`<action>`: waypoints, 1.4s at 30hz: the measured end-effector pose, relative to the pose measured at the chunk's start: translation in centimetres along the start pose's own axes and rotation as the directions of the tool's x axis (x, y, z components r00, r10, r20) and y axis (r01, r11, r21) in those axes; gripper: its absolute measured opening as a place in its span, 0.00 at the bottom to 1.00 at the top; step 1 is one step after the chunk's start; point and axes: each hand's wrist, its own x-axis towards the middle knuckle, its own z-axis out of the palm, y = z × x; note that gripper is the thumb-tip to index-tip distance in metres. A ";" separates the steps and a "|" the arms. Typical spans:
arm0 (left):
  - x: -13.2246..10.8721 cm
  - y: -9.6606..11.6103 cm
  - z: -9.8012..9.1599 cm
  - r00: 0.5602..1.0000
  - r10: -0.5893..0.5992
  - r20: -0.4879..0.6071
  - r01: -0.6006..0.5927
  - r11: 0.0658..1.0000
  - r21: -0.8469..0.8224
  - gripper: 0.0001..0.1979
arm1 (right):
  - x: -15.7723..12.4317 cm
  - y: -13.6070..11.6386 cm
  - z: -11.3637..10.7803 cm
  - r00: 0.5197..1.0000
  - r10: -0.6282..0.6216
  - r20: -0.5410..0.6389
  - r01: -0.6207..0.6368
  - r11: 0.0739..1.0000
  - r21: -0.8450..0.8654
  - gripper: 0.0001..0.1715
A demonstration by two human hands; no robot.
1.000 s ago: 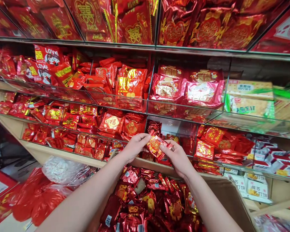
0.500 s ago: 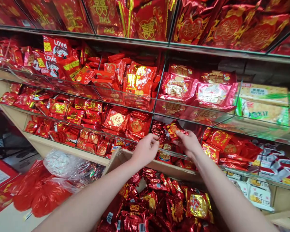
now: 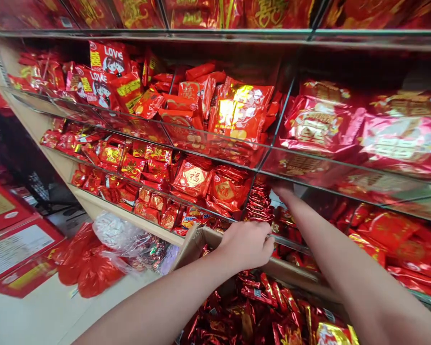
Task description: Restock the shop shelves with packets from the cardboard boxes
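Note:
My left hand [image 3: 249,244] is closed, its fingers curled down beside the front edge of a lower shelf, above the rim of a cardboard box [image 3: 290,273]. What those fingers hold, if anything, is hidden. My right hand [image 3: 283,191] reaches deep into a shelf compartment under the glass ledge, and its fingers are out of sight. Just left of it stands a stack of shiny dark-red snack packets [image 3: 259,203]. Many loose red foil packets [image 3: 233,318] fill the box below my arms, and a gold-and-red packet [image 3: 334,333] lies at its front right.
Glass-fronted shelves hold red snack packs [image 3: 240,112] and pink packs [image 3: 404,139]. A glass ledge [image 3: 309,167] crosses above my right hand. On the floor at left lie red plastic bags [image 3: 98,273], a clear bag [image 3: 117,235] and red cartons [image 3: 17,247].
My right hand held a red packet at the compartment's front; now it is farther inside, its fingers hidden. My left hand sits lower against the shelf. The view has shifted left.

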 end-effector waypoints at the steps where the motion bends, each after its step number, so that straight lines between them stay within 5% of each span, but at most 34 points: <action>1: 0.0 0.0 0.1 1.000 0.009 -0.004 -0.009 1.000 0.001 0.14 | 0.0 0.1 0.3 1.000 0.009 0.008 -0.009 1.000 -0.019 0.09; 13: 0.1 -0.2 0.7 0.998 0.066 0.016 -0.066 0.997 0.042 0.15 | -0.6 2.3 0.9 0.980 0.186 0.070 -0.174 0.974 -0.144 0.13; 42: 0.0 0.1 0.3 0.992 0.106 0.074 -0.115 0.986 0.124 0.15 | -0.6 1.9 0.6 0.982 0.184 0.051 -0.173 0.970 -0.170 0.23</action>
